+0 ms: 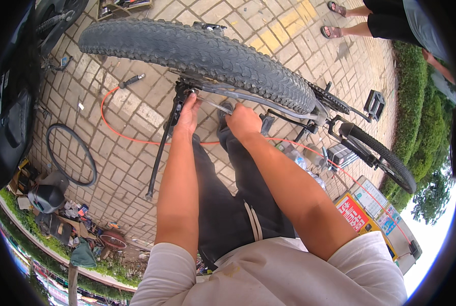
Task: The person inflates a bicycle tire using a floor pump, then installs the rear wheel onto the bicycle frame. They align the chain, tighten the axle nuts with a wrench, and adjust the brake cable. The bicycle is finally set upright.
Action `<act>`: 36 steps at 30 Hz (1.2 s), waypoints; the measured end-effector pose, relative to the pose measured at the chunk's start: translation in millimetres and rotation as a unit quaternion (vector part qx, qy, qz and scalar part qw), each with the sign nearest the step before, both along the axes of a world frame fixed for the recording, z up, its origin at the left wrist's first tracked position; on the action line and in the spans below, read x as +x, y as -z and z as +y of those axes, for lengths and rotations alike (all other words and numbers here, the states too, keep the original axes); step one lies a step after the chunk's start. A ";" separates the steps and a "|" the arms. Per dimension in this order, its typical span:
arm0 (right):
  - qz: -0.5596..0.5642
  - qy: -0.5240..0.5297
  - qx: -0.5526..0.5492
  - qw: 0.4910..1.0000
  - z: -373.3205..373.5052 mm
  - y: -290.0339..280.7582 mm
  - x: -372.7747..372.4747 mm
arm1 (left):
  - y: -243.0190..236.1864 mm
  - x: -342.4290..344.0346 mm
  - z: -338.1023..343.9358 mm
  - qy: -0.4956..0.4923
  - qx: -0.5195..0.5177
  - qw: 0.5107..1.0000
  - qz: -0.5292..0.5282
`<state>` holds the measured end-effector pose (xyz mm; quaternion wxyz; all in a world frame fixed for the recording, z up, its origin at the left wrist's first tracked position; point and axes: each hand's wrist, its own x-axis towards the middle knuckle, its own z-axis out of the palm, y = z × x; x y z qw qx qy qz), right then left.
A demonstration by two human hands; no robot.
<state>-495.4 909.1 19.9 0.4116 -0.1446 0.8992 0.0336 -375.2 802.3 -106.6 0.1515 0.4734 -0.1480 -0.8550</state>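
A bicycle with a wide knobby rear tyre [197, 48] lies stretched across the upper middle of the view, its kickstand [162, 148] reaching down toward the paving. My right hand [244, 122] is closed around a slim silver wrench [212, 104] that points left to the wheel's axle. At that axle, beside the top of the kickstand, my left hand [188, 115] has its thumb and fingers drawn together near the wrench's far end. What lies between those fingers is mostly hidden. The grey frame tube [238, 94] runs just beyond both hands.
An orange air hose [136, 138] with a black-handled end [131, 81] crosses the brick paving. A loose tyre [88, 153] lies left, near a clutter of parts. A black scooter [9, 97] stands far left. Another person [386, 23] stands upper right by a hedge [411, 92].
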 end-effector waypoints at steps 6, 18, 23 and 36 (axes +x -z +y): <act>-0.005 -0.013 0.012 1.000 8.8 21.5 -5.6 | -1.6 -0.9 1.9 0.002 -0.016 1.000 -0.006; 0.133 -0.080 -0.121 0.980 33.4 74.5 -1.4 | -11.4 -7.3 6.3 0.030 -0.062 0.992 -0.103; -0.031 -0.004 0.039 0.999 28.6 86.1 -6.5 | -12.0 -7.6 6.4 0.057 -0.083 0.987 -0.126; 0.148 -0.097 -0.076 0.981 55.8 147.1 8.5 | -52.0 -18.5 2.4 0.075 -0.079 0.981 -0.161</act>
